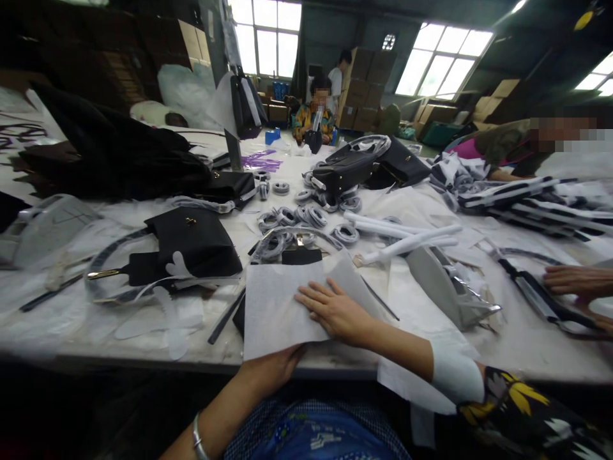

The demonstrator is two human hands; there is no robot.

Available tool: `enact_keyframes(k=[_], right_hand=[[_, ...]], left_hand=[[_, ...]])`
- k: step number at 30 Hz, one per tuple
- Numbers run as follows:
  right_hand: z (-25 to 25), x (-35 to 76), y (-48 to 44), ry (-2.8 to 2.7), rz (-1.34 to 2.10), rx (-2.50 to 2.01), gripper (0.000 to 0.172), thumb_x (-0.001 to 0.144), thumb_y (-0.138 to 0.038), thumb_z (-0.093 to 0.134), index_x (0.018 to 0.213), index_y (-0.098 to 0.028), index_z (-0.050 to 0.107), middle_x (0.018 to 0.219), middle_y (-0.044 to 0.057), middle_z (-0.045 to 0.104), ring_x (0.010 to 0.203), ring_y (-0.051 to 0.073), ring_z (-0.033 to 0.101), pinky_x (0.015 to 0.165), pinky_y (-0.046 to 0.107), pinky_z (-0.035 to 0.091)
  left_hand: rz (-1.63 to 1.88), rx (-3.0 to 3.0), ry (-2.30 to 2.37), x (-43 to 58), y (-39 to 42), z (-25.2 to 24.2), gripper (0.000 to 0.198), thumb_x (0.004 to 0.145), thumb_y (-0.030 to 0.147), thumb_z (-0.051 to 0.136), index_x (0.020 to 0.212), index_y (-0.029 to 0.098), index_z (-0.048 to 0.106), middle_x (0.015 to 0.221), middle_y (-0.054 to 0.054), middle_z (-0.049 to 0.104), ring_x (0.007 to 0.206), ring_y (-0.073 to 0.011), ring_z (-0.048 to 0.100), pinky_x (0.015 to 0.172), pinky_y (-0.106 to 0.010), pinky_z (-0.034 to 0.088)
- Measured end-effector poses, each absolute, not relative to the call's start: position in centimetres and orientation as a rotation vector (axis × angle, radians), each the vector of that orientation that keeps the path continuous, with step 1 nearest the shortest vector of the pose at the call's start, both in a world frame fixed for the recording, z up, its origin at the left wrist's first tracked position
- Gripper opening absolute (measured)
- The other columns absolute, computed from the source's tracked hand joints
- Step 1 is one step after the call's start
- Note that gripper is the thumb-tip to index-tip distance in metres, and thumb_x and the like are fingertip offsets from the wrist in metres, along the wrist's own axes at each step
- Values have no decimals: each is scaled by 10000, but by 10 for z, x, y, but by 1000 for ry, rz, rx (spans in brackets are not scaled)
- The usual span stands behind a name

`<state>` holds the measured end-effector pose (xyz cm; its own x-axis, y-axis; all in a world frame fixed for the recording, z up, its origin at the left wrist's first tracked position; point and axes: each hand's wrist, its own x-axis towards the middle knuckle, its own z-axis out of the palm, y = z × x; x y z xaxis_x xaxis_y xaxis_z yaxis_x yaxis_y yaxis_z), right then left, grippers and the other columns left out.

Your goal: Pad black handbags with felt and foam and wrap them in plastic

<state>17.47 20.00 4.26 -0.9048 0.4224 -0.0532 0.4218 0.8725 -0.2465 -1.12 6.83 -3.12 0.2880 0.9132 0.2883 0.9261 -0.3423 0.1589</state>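
A black handbag (301,257) lies at the table's front edge, mostly covered by a white paper sheet (271,300). Its gold-fitted tab and wrapped handle show beyond the sheet's far edge. My right hand (340,313) rests flat on top of the paper, fingers spread. Low at the near edge of the sheet is my left hand (280,367), its fingers hidden beneath the paper and bag. Dark thin strips (227,316) lie to either side of the bag.
Another black handbag (191,246) lies left, and a grey bag (445,287) right. Wrapped coils (311,216), white tubes (407,236) and black bags (354,166) sit farther back. A co-worker's hand (577,281) touches a wrapped strap at right. Another person (313,121) sits opposite.
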Motion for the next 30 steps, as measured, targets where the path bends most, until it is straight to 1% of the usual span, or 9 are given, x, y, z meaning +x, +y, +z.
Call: enact_keyframes(k=[6,10,14,17,19,22,24,27,30], right_hand=[[35,172,200,-2992,392,-746,504,1045,-347,348,1541,-271,306,1586,55,349,1470,290,276,1176,608,181],[34,174,200,-2981,401,-727,513,1044,-369,350,1542,-255,306,1579,67,363,1469,294,278,1178,610,175],[32,174,199,-2947,418,-712,511,1043,-356,357,1540,-248,311,1575,77,369,1469,296,278,1178,612,174],[27,175,201,-2924,462,-683,492,1034,-343,384,1512,-227,365,1556,103,397,1465,308,283,1170,629,174],[24,176,204,-2873,522,-681,456,1024,-327,415,1467,-216,427,1524,114,443,1456,309,304,1165,629,189],[22,181,209,-2691,643,-708,436,975,-288,533,1397,-192,478,1430,130,539,1374,282,434,1171,579,237],[23,184,211,-2553,714,-711,411,932,-231,599,1331,-178,515,1328,124,605,1258,247,537,1144,490,337],[27,187,213,-2518,673,-655,303,918,-161,597,1220,-186,595,1230,106,630,1150,224,579,1034,380,458],[32,187,212,-2656,476,-604,255,951,-179,562,1192,-209,641,1153,100,644,1074,242,587,956,388,489]], left_hand=[[-491,-2549,-1904,-9,68,-15,390,945,338,526,1328,368,592,1243,-26,700,988,-244,704,1033,-446,488],[-406,-2580,-1851,4,49,25,434,910,209,539,1340,255,574,1168,-98,713,941,-259,703,910,-442,557],[-608,-2612,-1840,18,48,74,265,977,230,466,1178,211,637,1027,-65,740,891,-201,712,796,-324,589],[-689,-2676,-1796,10,81,80,265,961,244,522,1212,215,602,1176,-68,707,1073,-214,673,935,-359,557],[-620,-2735,-1772,-4,107,67,432,924,243,591,1348,219,511,1396,-93,587,1285,-246,552,1114,-445,432],[-575,-2719,-1820,-26,129,40,587,918,344,614,1452,237,398,1446,-94,545,1298,-254,545,1133,-489,405],[-576,-2699,-1845,-33,130,27,608,936,380,579,1483,236,356,1457,-93,535,1317,-246,529,1148,-483,387],[-574,-2699,-1851,-34,124,19,556,959,393,535,1477,263,381,1490,-75,502,1369,-229,474,1176,-470,345],[-570,-2702,-1859,-31,121,20,506,962,403,529,1440,261,443,1496,-72,495,1377,-219,464,1184,-466,330]])
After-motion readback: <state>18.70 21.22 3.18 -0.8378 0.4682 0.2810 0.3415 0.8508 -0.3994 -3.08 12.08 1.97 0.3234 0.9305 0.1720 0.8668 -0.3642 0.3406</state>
